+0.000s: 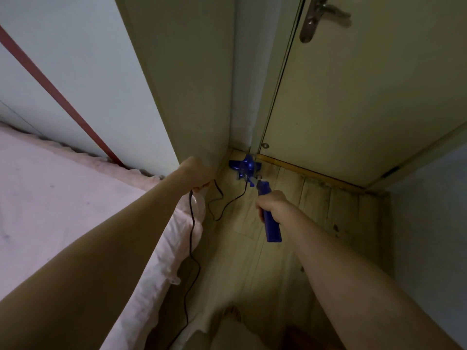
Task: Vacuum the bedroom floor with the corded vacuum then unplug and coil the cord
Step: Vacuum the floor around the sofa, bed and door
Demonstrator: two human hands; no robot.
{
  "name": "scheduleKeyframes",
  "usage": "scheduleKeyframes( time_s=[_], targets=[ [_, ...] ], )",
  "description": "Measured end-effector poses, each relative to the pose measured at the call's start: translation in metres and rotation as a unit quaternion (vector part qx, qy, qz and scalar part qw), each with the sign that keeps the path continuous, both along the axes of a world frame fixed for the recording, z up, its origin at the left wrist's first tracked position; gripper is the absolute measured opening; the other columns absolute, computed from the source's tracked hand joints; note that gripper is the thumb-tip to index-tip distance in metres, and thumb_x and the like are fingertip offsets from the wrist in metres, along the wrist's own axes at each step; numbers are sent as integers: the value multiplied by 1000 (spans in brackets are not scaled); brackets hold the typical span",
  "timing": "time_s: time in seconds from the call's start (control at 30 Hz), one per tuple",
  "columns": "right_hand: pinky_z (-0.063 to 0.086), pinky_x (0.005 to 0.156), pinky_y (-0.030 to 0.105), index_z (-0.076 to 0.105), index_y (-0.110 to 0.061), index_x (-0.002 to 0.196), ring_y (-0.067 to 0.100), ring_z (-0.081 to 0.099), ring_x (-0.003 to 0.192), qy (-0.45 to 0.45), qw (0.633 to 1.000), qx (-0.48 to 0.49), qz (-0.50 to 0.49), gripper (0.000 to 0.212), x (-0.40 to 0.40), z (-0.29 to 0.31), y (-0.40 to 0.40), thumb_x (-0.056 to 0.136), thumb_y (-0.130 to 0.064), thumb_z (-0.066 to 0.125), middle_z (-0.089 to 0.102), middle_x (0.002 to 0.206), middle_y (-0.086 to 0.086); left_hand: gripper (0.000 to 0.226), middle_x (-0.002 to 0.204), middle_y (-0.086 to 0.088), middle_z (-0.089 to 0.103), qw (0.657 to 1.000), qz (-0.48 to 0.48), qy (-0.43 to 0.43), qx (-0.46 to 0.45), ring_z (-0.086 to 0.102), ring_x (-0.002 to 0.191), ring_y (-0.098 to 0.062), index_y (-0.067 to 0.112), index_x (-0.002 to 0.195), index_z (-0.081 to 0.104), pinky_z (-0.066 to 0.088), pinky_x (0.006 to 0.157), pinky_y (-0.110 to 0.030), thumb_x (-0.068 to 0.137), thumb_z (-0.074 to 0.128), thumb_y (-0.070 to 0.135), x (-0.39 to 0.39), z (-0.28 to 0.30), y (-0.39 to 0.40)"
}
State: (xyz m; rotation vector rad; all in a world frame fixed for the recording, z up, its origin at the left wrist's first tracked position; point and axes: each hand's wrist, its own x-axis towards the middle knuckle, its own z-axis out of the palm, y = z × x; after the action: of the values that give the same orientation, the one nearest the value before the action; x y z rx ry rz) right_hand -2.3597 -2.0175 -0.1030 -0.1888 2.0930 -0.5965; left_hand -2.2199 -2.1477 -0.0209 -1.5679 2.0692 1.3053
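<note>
**Vacuum head in the corner by the door**

The left hand [195,173] pinches the black cord [191,231] beside the pink bed [63,198]. Right of it, the right hand [274,207] grips the blue vacuum handle [271,226]; beyond both hands, the vacuum head [246,168] sits on the wooden floor [328,210].
</note>
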Motion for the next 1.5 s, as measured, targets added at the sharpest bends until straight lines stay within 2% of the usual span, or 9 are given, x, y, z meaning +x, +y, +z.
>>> scheduleKeyframes(
  time_s=[0.1,0.23,0.37,0.5,0.87,1.0,1.1,1.3,1.5],
  targets=[
    [51,59,29,53,0,112,19,58,54,11,999,18,30,28,-9,-3,6,84,-4,59,61,69,11,25,62,-9,48,1000,7,1,-1,38,46,-16,-8,102,65,31,44,-21,94,50,11,-5,-4,-1],
    [46,46,25,54,2,113,18,57,48,9,998,41,54,31,-15,0,18,83,0,57,60,66,11,23,61,-6,51,999,19,1,-35,46,50,-16,3,73,58,39,46,-23,93,53,13,-11,-2,-5],
    [47,48,25,56,1,115,18,59,49,9,996,56,68,34,-10,7,31,81,-1,59,62,67,11,23,63,-10,49,999,21,28,-39,40,46,-18,-8,96,66,33,44,-23,91,54,11,-9,3,0],
    [50,52,27,57,0,116,21,60,53,1,995,66,74,38,7,17,52,78,1,59,64,71,13,26,64,-12,51,998,12,41,-46,40,47,-19,-10,98,67,33,45,-23,89,55,11,2,14,9],
    [55,64,30,54,-3,105,21,61,61,10,996,64,60,28,120,51,134,79,4,57,63,76,13,24,70,-14,54,994,-80,41,-69,39,45,-19,-11,99,68,32,45,-23,87,55,6,74,49,67],
    [46,47,23,46,-7,104,16,57,55,67,992,84,68,25,183,62,167,84,4,57,57,73,9,16,65,-13,53,989,-109,52,-81,40,44,-18,-5,85,68,32,43,-22,87,57,6,111,59,93],
    [41,44,21,46,-7,118,14,55,53,103,987,92,84,33,221,58,183,87,1,58,53,73,7,16,58,-9,48,987,-126,50,-82,39,44,-18,0,71,60,32,43,-23,86,58,5,134,61,112],
    [44,52,21,49,-8,116,13,55,58,95,988,93,77,27,282,45,188,90,-6,57,53,75,5,24,58,-8,45,984,-153,62,-72,38,47,-17,3,64,55,31,44,-24,87,58,6,163,63,137],
    [54,67,28,44,-7,125,20,65,76,25,999,40,-19,46,289,42,182,83,-5,62,62,93,11,21,60,-10,48,983,-154,56,-86,38,45,-18,2,64,57,32,44,-24,85,57,5,179,59,134]
  ],
)
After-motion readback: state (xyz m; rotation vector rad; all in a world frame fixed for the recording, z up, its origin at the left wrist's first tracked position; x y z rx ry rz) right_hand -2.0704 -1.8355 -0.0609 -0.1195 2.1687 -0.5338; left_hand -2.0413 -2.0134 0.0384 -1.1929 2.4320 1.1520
